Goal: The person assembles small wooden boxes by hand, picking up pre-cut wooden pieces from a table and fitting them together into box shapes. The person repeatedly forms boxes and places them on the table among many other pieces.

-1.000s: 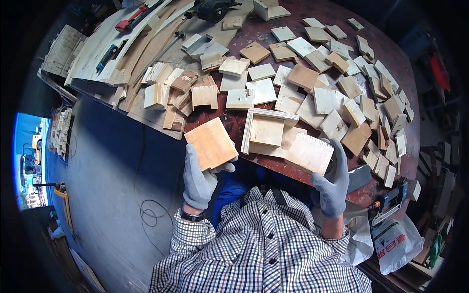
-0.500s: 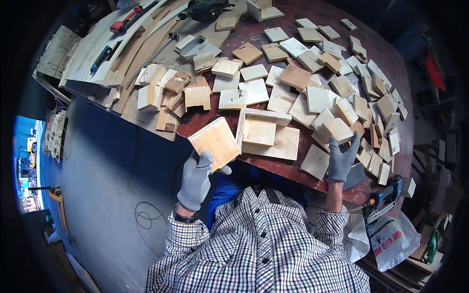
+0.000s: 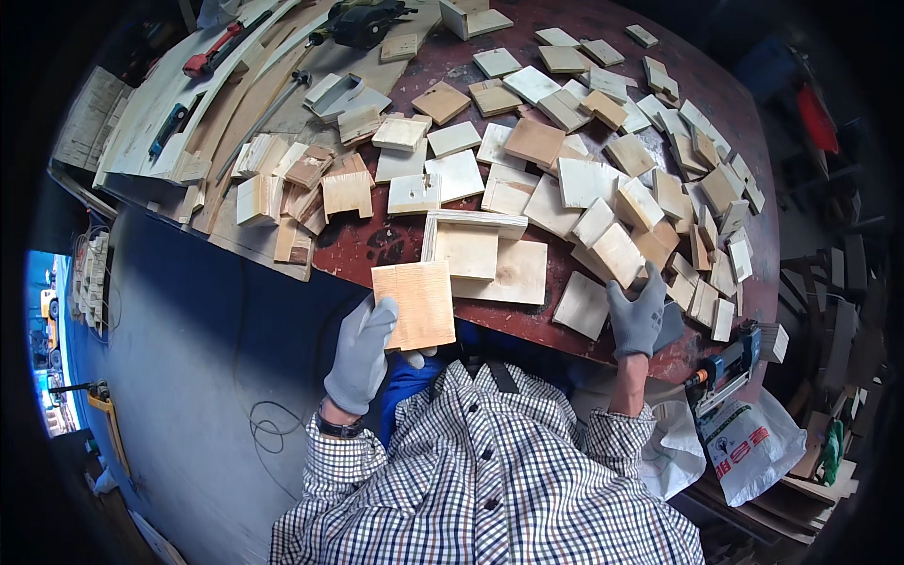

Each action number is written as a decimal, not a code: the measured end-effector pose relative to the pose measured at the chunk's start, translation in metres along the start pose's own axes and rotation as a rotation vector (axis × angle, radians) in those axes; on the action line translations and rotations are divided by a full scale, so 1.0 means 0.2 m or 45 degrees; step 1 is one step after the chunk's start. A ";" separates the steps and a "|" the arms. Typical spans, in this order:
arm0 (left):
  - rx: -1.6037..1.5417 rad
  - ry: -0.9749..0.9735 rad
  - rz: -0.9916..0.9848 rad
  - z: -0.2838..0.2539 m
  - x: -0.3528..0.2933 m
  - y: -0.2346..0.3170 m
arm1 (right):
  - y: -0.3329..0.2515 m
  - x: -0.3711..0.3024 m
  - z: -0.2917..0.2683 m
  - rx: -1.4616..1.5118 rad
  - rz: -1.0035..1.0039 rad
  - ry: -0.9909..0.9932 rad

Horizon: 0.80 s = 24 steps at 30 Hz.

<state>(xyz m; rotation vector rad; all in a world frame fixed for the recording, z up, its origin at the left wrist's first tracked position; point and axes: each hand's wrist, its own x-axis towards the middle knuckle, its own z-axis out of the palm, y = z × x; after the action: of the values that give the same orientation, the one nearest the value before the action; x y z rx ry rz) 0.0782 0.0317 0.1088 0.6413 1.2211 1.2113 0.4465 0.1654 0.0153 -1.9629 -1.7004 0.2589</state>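
Note:
My left hand [image 3: 363,348], in a grey glove, grips a square wooden board piece [image 3: 414,306] with its broad face turned up, in front of the table's near edge. The thumb lies on the face and fingertips show under the lower edge. My right hand [image 3: 640,317], gloved too, is at the near side of the pile with thumb and fingers apart. Just beyond its fingertips lies a pale wooden block [image 3: 617,254]; whether they touch it I cannot tell. Between my hands a small stack holds a square piece [image 3: 468,252] on a larger board [image 3: 523,273], with an upright strip [image 3: 478,221] behind.
Many loose wood offcuts [image 3: 535,141] cover the dark red table [image 3: 377,240]. A pneumatic nailer [image 3: 730,369] sits at the right edge above a white plastic bag [image 3: 753,443]. Long boards, a red tool [image 3: 215,49] and a hammer [image 3: 299,78] lie at far left.
The piece in my left hand has turned more upright and squarer to view. My right hand has come away from the pale block, which now lies flatter on the pile. The whole view has shifted slightly.

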 end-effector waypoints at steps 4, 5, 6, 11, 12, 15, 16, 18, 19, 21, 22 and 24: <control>0.158 -0.060 -0.091 0.03 0.04 -0.02 | -0.04 0.00 -0.02 -0.366 -0.071 -0.085; 0.237 -0.054 -0.174 0.06 0.05 0.02 | -0.10 -0.01 -0.06 -0.351 -0.228 0.033; 0.324 -0.129 -0.229 0.07 0.06 0.03 | -0.16 -0.02 -0.09 -0.331 -0.387 0.151; 0.672 -0.543 -0.285 0.11 0.12 0.06 | -0.61 -0.17 -0.27 0.708 -0.415 -0.849; 0.661 -0.601 -0.423 0.17 0.14 0.15 | -0.64 -0.18 -0.26 0.740 -0.460 -1.069; 0.743 -0.432 -0.294 0.17 0.18 0.12 | -0.63 -0.17 -0.21 0.947 -0.208 -1.245; 0.688 -0.265 -0.191 0.17 0.17 0.12 | -0.62 -0.16 -0.22 1.004 -0.049 -1.326; 0.578 0.051 0.000 0.16 0.18 0.11 | -0.61 -0.16 -0.19 1.152 0.170 -1.205; 0.939 0.240 0.516 0.11 0.22 0.03 | -0.60 -0.16 -0.15 1.165 0.248 -1.108; 1.416 0.359 0.707 0.02 0.27 -0.02 | -0.55 -0.15 -0.03 1.173 0.353 -0.926; 1.684 0.352 0.893 -0.04 0.29 -0.07 | -0.55 -0.14 -0.01 1.161 0.367 -0.876; 1.707 0.235 0.789 -0.02 0.28 -0.11 | -0.58 -0.13 0.05 1.146 0.391 -0.794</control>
<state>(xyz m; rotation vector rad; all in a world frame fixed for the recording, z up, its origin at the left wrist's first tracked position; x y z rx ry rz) 0.0759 0.0765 0.0674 2.0269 2.0311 0.7689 0.3363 0.1516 0.0610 -1.4707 -1.2048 1.5716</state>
